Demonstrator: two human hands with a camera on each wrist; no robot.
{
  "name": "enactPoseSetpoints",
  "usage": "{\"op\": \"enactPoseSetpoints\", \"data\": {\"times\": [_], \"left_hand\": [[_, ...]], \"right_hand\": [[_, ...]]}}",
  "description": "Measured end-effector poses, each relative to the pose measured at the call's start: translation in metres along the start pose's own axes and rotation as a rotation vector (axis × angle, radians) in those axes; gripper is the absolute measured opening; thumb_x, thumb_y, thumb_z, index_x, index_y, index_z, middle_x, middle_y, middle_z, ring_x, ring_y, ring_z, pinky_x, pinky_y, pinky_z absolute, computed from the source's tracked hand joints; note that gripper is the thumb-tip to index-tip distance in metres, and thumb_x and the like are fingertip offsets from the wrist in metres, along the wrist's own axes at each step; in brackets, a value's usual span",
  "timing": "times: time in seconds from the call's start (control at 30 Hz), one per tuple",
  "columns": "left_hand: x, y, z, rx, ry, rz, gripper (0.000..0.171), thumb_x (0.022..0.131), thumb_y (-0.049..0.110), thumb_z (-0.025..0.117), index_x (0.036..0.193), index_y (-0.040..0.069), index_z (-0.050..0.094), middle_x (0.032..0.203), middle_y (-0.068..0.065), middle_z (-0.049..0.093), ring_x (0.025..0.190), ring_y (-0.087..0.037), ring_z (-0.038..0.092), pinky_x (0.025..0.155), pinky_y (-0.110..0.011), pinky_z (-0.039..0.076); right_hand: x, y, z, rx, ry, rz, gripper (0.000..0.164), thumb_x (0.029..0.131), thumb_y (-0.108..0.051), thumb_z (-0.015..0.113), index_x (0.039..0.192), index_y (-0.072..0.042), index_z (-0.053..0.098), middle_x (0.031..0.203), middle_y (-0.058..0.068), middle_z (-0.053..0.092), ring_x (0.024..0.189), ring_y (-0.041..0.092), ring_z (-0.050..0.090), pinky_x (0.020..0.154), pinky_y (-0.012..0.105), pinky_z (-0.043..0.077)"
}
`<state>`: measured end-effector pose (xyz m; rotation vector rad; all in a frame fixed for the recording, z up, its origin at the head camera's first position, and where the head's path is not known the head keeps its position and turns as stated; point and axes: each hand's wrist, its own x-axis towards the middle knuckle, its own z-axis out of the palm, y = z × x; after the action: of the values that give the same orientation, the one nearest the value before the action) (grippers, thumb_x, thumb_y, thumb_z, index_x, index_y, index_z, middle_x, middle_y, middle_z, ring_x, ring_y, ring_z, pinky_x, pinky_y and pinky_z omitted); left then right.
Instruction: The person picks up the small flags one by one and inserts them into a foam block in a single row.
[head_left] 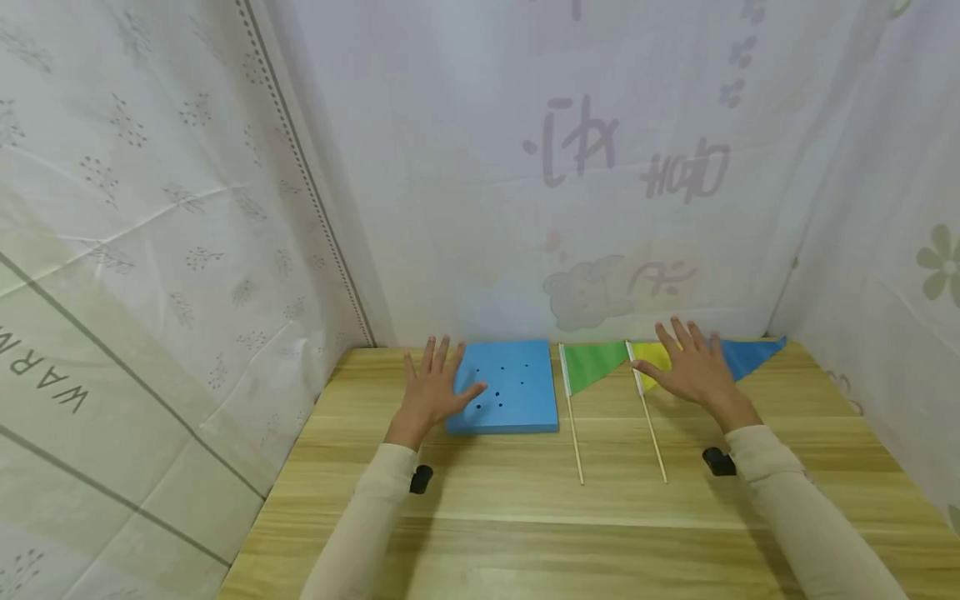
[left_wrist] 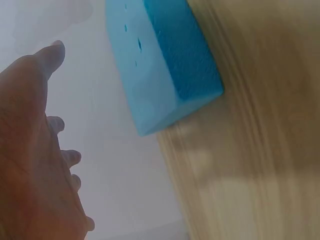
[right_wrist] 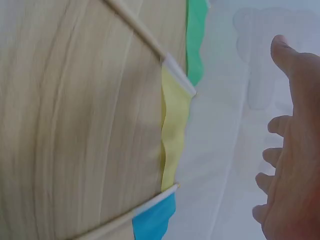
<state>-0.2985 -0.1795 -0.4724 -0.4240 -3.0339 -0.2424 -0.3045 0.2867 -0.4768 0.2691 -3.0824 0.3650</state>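
Observation:
My left hand is spread over the left edge of a blue foam block, holding nothing. Small dark holes dot the block's top; its thick side shows in the left wrist view. With fingers apart, my right hand hovers above the yellow flag and the blue flag. A green flag lies between the block and the yellow one. All three are triangular pennants on thin wooden sticks; in the head view the blue one's stick is hidden by my hand and arm.
The flags and block lie near the back of a wood-grain table. Printed pale curtains hang behind it and at both sides. A black strap piece sticks out at the left wrist, another at the right.

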Motion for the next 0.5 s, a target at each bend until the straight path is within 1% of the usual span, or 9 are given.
{"op": "enactPoseSetpoints", "data": {"times": [0.17, 0.27, 0.33, 0.4, 0.5], "left_hand": [[-0.01, 0.006, 0.007, -0.019, 0.011, 0.022, 0.094, 0.102, 0.07, 0.054, 0.173, 0.021, 0.019, 0.181, -0.013, 0.008, 0.168, -0.04, -0.001, 0.127, -0.078, 0.0], [-0.018, 0.01, 0.014, -0.048, 0.007, 0.043, 0.092, 0.102, 0.067, 0.056, 0.173, 0.019, 0.023, 0.18, -0.014, 0.011, 0.168, -0.041, 0.002, 0.127, -0.077, 0.002], [-0.022, 0.014, 0.02, -0.061, -0.004, 0.063, 0.089, 0.103, 0.065, 0.057, 0.172, 0.019, 0.024, 0.18, -0.015, 0.013, 0.167, -0.042, 0.004, 0.128, -0.076, 0.005], [-0.026, 0.017, 0.025, -0.089, -0.009, 0.086, 0.086, 0.105, 0.061, 0.058, 0.171, 0.016, 0.028, 0.179, -0.018, 0.017, 0.167, -0.043, 0.007, 0.129, -0.074, 0.009], [-0.027, 0.022, 0.035, -0.114, -0.009, 0.124, 0.077, 0.108, 0.051, 0.057, 0.169, 0.011, 0.032, 0.177, -0.021, 0.023, 0.166, -0.045, 0.012, 0.13, -0.07, 0.017]], "right_hand": [[-0.005, -0.015, 0.01, 0.027, 0.005, -0.039, 0.099, 0.104, -0.071, 0.048, 0.171, -0.005, 0.019, 0.176, 0.031, 0.01, 0.161, 0.057, 0.009, 0.126, 0.077, 0.007], [-0.009, -0.025, 0.018, 0.04, 0.036, -0.074, 0.097, 0.104, -0.07, 0.05, 0.17, -0.003, 0.024, 0.174, 0.031, 0.017, 0.159, 0.057, 0.018, 0.125, 0.075, 0.02], [-0.012, -0.033, 0.024, 0.055, 0.064, -0.098, 0.095, 0.104, -0.068, 0.052, 0.168, -0.002, 0.029, 0.172, 0.031, 0.024, 0.156, 0.056, 0.026, 0.121, 0.075, 0.029], [-0.016, -0.042, 0.03, 0.08, 0.091, -0.117, 0.09, 0.105, -0.065, 0.054, 0.166, -0.001, 0.035, 0.169, 0.029, 0.033, 0.153, 0.055, 0.034, 0.116, 0.076, 0.036], [-0.018, -0.057, 0.04, 0.138, 0.131, -0.136, 0.079, 0.107, -0.057, 0.058, 0.16, -0.001, 0.046, 0.16, 0.027, 0.049, 0.144, 0.054, 0.047, 0.109, 0.074, 0.045]]}}
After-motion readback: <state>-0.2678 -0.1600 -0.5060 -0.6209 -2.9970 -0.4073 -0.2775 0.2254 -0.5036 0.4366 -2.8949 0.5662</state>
